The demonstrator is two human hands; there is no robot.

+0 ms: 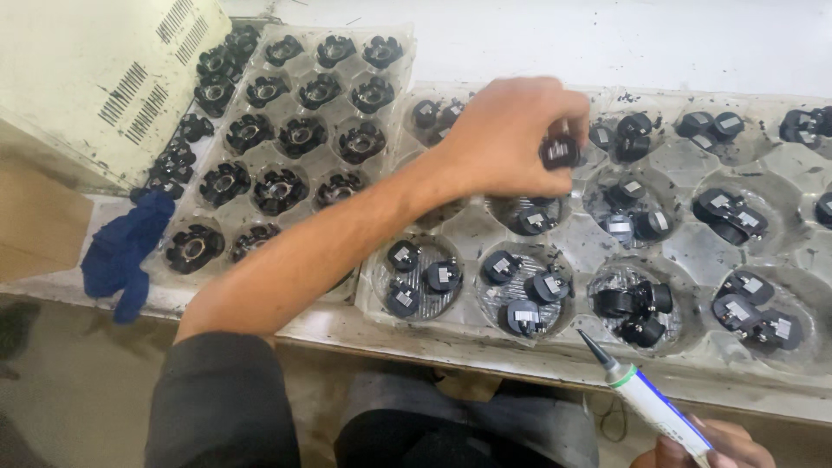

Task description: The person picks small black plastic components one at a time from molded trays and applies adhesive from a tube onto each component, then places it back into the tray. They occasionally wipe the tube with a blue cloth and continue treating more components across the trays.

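Between left fingers (555,130), one black part (560,152)

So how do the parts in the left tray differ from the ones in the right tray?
Parts in the left tray are black open rings, one per pocket. Parts in the right tray are black closed caps with pale tops, several per pocket. The left hand holds one such part. Both trays are clear plastic.

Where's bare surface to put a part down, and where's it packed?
Bare: the white tabletop behind both trays, and the front edge strip below the clear tray. Packed: the left tray and most clear-tray wells. The left hand holds a black part; the right hand holds a tube.
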